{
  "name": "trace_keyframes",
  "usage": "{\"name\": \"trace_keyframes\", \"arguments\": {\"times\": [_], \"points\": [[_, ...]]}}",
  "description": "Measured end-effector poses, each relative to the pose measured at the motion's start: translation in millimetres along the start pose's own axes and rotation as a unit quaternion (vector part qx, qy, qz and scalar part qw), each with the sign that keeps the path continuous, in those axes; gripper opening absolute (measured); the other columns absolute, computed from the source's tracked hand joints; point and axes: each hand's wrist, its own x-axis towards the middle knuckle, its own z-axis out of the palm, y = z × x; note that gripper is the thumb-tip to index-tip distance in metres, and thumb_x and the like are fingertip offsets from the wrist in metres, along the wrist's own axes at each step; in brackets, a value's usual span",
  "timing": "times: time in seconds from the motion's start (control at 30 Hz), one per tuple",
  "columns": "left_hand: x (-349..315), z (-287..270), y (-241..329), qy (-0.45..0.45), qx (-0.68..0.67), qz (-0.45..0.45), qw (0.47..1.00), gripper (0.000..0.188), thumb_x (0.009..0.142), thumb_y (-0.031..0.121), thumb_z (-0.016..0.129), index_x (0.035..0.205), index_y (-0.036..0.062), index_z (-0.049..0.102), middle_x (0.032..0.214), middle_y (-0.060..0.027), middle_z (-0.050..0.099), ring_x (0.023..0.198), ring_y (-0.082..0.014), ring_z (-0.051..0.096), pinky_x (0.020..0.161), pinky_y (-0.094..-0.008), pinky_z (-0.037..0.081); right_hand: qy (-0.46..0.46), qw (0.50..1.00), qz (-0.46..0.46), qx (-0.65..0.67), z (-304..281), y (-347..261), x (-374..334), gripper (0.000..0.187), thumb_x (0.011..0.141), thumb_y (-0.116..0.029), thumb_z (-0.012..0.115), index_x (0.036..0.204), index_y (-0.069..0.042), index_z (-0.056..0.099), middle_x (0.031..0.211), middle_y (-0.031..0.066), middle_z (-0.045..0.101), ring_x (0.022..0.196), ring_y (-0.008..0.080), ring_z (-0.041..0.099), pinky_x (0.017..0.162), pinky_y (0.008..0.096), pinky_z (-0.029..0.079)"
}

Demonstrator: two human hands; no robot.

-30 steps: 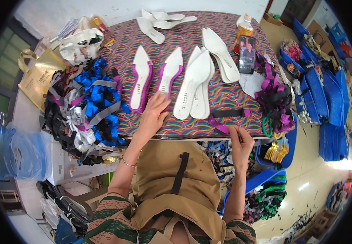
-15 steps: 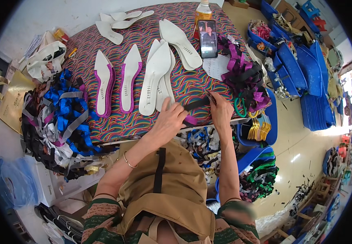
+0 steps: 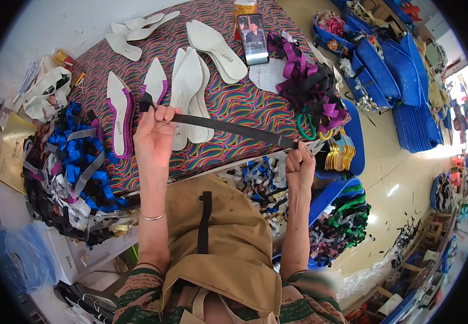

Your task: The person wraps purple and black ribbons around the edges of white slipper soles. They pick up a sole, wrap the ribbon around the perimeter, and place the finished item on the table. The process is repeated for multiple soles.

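Note:
A black strip of ribbon [image 3: 234, 128] stretches across the table between both my hands, sloping down to the right. My left hand [image 3: 157, 132] is closed on its left end, with a short tail sticking up past the fingers over an insole. My right hand [image 3: 300, 164] pinches the other end near the table's front edge. A silvery pointed metal piece [image 3: 315, 146] shows beside the right fingers; whether that hand holds it I cannot tell. Beyond my left hand lie a purple-edged white insole [image 3: 154, 81], a stack of similar insoles [image 3: 118, 119] and plain white insoles [image 3: 188, 75].
On the patterned tablecloth [image 3: 153, 162] stand a phone [image 3: 253, 40] and a bottle [image 3: 245, 7]. Purple and black ribbons [image 3: 312, 75] heap at right; blue and grey ribbons [image 3: 80, 146] hang at left. Blue bins [image 3: 374, 81] stand on the floor, and a ribbon-filled bin [image 3: 342, 221] sits beside my right arm.
My hands have moved apart, the left one going left and farther out, the right one slightly right and nearer. The black strip is now drawn out between them. The whole view has shifted a little.

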Motion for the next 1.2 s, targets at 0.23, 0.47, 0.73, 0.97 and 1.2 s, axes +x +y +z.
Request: {"name": "trace_keyframes", "arguments": {"times": [0.23, 0.47, 0.73, 0.97, 1.2], "points": [[-15, -4, 1, 0.005, -0.054, -0.039, 0.998, 0.008, 0.092, 0.006, 0.058, 0.096, -0.0010, 0.057, 0.072, -0.0006, 0.042, 0.070, -0.0152, 0.040, 0.095, -0.0415, 0.037, 0.075, 0.997, -0.027, -0.017, -28, -3, -23, 0.010, 0.094, -0.011, 0.059, 0.087, -0.006, 0.055, 0.055, -0.0074, 0.031, 0.042, 0.0036, 0.023, 0.040, 0.0221, 0.017], [-19, -7, 22, 0.015, -0.030, -0.001, 0.999, 0.009, 0.092, 0.005, 0.057, 0.097, -0.0027, 0.057, 0.072, -0.0018, 0.042, 0.072, -0.0166, 0.042, 0.093, -0.0409, 0.037, 0.109, 0.993, -0.037, -0.003, -29, -2, -30, 0.014, 0.092, -0.010, 0.061, 0.080, -0.010, 0.054, 0.055, -0.0090, 0.031, 0.043, 0.0029, 0.022, 0.041, 0.0222, 0.016], [-24, 11, 9, 0.041, 0.191, 0.003, 0.981, 0.013, 0.095, 0.011, 0.059, 0.103, 0.0019, 0.061, 0.100, -0.0139, 0.068, 0.097, -0.0261, 0.066, 0.088, -0.0406, 0.052, 0.029, 0.998, 0.013, -0.056, -16, -2, -34, 0.009, 0.097, -0.012, 0.057, 0.091, -0.007, 0.061, 0.055, -0.0078, 0.032, 0.041, 0.0040, 0.023, 0.039, 0.0220, 0.017], [-12, 24, 1, 0.109, 0.236, 0.036, 0.965, 0.013, 0.092, 0.011, 0.064, 0.103, 0.0032, 0.061, 0.097, -0.0113, 0.069, 0.090, -0.0218, 0.068, 0.080, -0.0382, 0.058, 0.036, 0.992, 0.103, 0.058, -2, 11, -48, 0.026, 0.090, -0.018, 0.063, 0.070, -0.016, 0.046, 0.055, -0.0070, 0.031, 0.044, 0.0044, 0.024, 0.041, 0.0221, 0.019], [-10, 16, -9, 0.118, 0.276, 0.075, 0.951, 0.006, 0.091, 0.009, 0.064, 0.088, 0.0043, 0.062, 0.084, -0.0058, 0.067, 0.074, -0.0152, 0.067, 0.068, -0.0351, 0.060, 0.068, 0.981, 0.139, 0.116, -23, 17, -52, 0.024, 0.093, -0.020, 0.058, 0.072, -0.008, 0.052, 0.053, -0.0063, 0.027, 0.042, 0.0066, 0.022, 0.040, 0.0243, 0.020]]}}
